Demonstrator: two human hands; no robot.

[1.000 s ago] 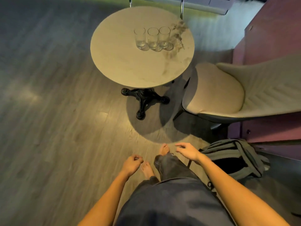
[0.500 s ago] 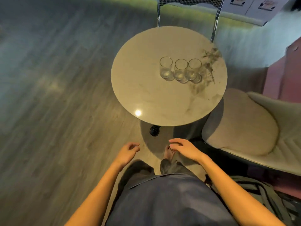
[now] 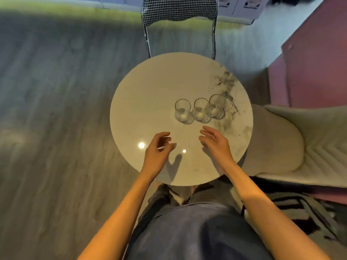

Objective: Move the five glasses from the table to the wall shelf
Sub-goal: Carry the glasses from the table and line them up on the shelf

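Three clear glasses stand upright in a row on the round pale marble table [image 3: 150,102]: the left glass [image 3: 182,111], the middle glass [image 3: 201,109] and the right glass [image 3: 217,106], close together. My left hand [image 3: 156,153] hovers over the table's near part, fingers curled and apart, holding nothing. My right hand [image 3: 216,142] is over the table just short of the glasses, fingers spread, empty. Neither hand touches a glass. No wall shelf is in view.
A metal chair with a houndstooth back [image 3: 179,10] stands behind the table. A cream padded chair [image 3: 293,141] sits close at the right, a pink cabinet [image 3: 317,59] behind it. A dark backpack [image 3: 304,212] lies on the wooden floor at the lower right.
I have come up to the table; it now lies directly below me. Both hands have risen from beside my legs to above the tabletop, toward the glasses.
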